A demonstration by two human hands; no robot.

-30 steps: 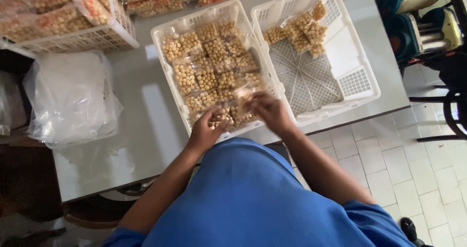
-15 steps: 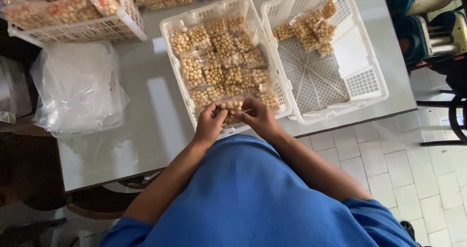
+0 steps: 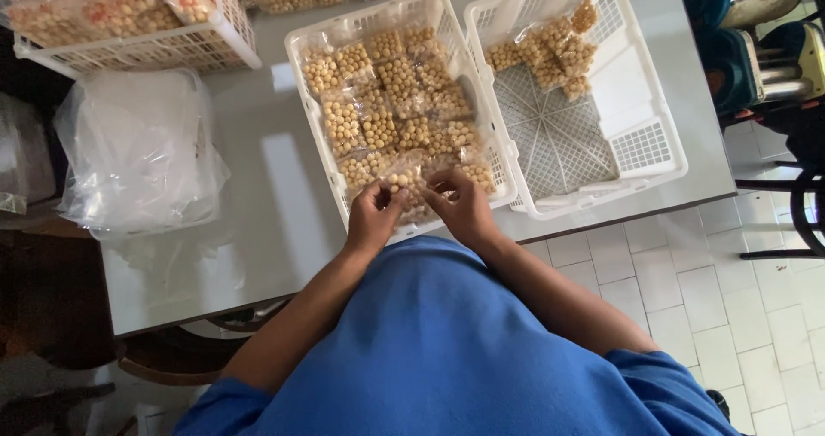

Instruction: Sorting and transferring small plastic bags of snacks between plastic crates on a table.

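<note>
**Both hands on one packet at the near rim of the full crate**

- Left hand [image 3: 371,217] and right hand [image 3: 464,208] meet over a clear packet [image 3: 404,181] of round pale snacks, at the 6 o'clock edge of the middle crate [image 3: 314,101]. Fingers of both are closed in a pinch on the packet's film, one at each end; likely held near the body for close work.
- Middle crate packed in rows with like packets, laid flat and tight, probably to fit more in.
- Right crate [image 3: 653,157] at 2 o'clock nearly bare: a few packets [image 3: 546,54] bunched in its far corner.
- Third crate [image 3: 155,49] at 10 o'clock, also loaded.
- Heap of clear bags [image 3: 137,152] at 9 o'clock on the grey tabletop [image 3: 284,204], within the left arm's reach.
</note>
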